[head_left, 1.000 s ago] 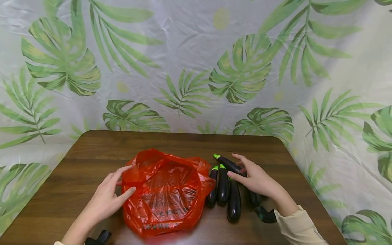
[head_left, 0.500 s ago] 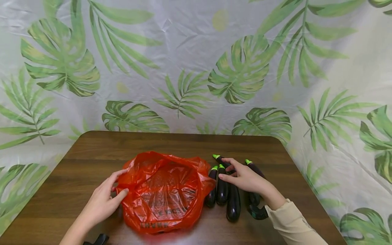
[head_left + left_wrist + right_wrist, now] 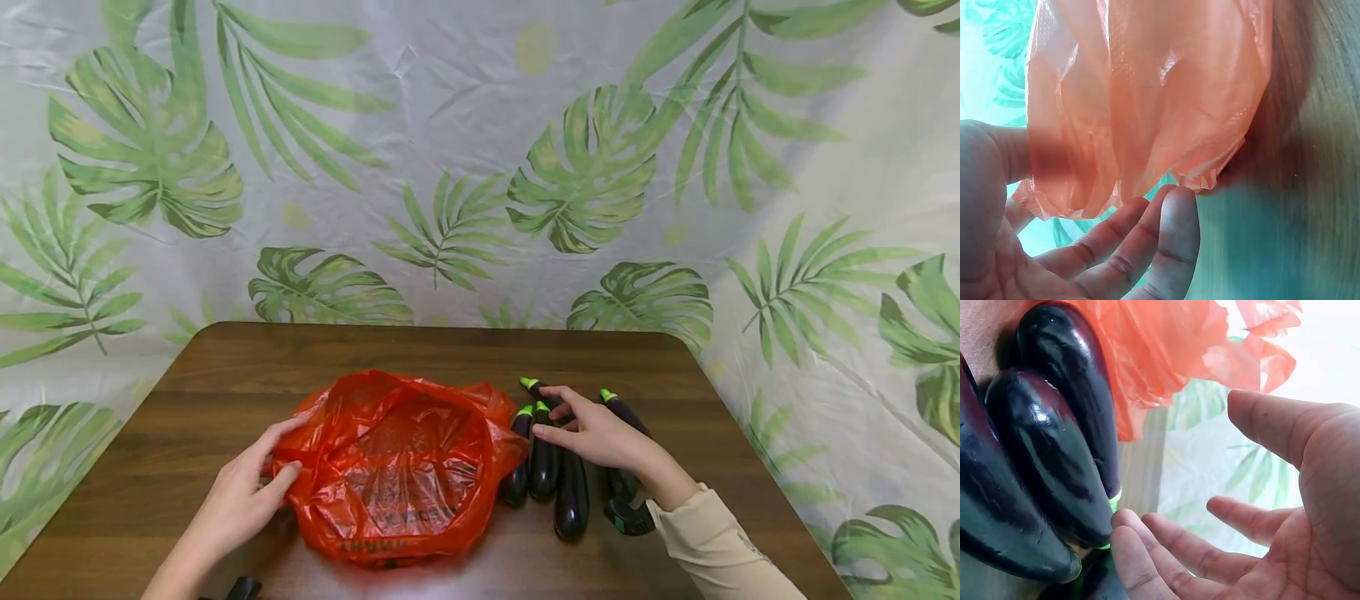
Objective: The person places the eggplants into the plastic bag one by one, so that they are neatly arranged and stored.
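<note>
bag [image 3: 408, 467] (red, mouth open) beside dark eggplants [image 3: 572, 500]

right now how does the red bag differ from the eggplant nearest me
The red bag is bright and printed; the nearest eggplant is dark and plain. The bag spreads wider than the slim eggplant. The bag is crumpled and gaping; the eggplant is smooth and rounded. Both are glossy and rest on the brown table.
</note>
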A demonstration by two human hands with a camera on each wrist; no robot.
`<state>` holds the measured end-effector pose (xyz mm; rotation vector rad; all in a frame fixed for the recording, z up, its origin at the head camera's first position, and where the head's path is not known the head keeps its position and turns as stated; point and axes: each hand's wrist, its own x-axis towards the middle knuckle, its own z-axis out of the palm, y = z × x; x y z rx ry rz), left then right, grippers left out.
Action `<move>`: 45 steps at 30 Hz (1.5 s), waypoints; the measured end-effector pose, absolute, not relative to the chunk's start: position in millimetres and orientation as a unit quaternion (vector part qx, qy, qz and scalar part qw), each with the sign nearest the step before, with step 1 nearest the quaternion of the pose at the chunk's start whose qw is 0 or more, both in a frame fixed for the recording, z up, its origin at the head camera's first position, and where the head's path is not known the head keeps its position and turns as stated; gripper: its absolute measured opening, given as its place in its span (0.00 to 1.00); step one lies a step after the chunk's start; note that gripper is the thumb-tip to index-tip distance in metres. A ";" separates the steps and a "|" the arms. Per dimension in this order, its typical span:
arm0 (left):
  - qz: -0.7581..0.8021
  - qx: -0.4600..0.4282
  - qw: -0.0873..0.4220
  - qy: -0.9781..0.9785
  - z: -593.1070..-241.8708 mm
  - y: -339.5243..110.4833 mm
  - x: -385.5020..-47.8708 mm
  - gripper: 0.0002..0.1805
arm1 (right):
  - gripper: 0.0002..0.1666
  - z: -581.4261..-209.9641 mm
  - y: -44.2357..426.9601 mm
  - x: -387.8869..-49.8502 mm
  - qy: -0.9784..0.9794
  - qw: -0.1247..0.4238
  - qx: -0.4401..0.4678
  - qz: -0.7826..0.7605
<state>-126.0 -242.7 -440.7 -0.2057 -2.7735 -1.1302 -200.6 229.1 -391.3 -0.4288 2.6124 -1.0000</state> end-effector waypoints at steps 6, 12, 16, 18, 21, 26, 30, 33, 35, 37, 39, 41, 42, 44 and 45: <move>-0.375 -0.060 0.074 -0.922 -441.0 -244.5 -124.1 0.27 | 0.43 -390.0 226.7 -203.7 0.907 0.161 -0.152 -0.358; -0.367 -0.045 0.072 -0.926 -442.4 -246.6 -122.9 0.26 | 0.43 -389.7 223.6 -208.2 0.901 0.171 -0.149 -0.370; -0.369 -0.037 0.069 -0.926 -442.9 -247.9 -121.8 0.26 | 0.43 -391.2 222.5 -211.3 0.892 0.184 -0.151 -0.383; -0.372 -0.034 0.070 -0.925 -444.5 -249.5 -121.7 0.26 | 0.43 -391.7 221.5 -212.7 0.889 0.190 -0.153 -0.388; -0.377 -0.034 0.073 -0.923 -459.8 -259.1 -125.8 0.27 | 0.44 -392.5 219.5 -214.6 0.886 0.194 -0.160 -0.390; -0.373 -0.024 0.076 -0.924 -458.3 -262.2 -119.4 0.27 | 0.44 -391.3 212.8 -214.6 0.885 0.195 -0.163 -0.390; -0.370 -0.013 0.071 -0.926 -447.6 -261.2 -110.7 0.26 | 0.43 -392.2 206.7 -216.7 0.892 0.192 -0.160 -0.378; -0.367 -0.010 0.071 -0.928 -448.0 -264.5 -107.9 0.27 | 0.43 -393.2 202.1 -219.5 0.900 0.190 -0.158 -0.359; -0.369 -0.011 0.069 -0.927 -447.8 -266.0 -106.2 0.27 | 0.44 -392.9 198.8 -221.0 0.908 0.190 -0.156 -0.339; -0.376 -0.014 0.062 -0.925 -447.0 -266.8 -104.8 0.28 | 0.45 -392.3 195.7 -222.5 0.915 0.190 -0.154 -0.321; -0.382 -0.022 0.054 -0.922 -445.9 -267.1 -104.4 0.29 | 0.46 -391.6 192.7 -223.8 0.919 0.192 -0.153 -0.307; -0.396 -0.038 0.048 -0.916 -445.0 -267.0 -104.9 0.31 | 0.47 -391.4 189.8 -225.2 0.921 0.197 -0.148 -0.301; -0.403 -0.047 0.046 -0.913 -444.6 -267.0 -105.4 0.32 | 0.47 -391.6 188.5 -225.9 0.922 0.200 -0.146 -0.299; -0.419 -0.066 0.046 -0.904 -444.2 -266.9 -107.3 0.33 | 0.47 -392.4 186.0 -227.2 0.923 0.203 -0.141 -0.295; -0.430 -0.073 0.043 -0.899 -444.2 -267.0 -108.3 0.33 | 0.47 -392.9 184.7 -227.8 0.924 0.202 -0.140 -0.293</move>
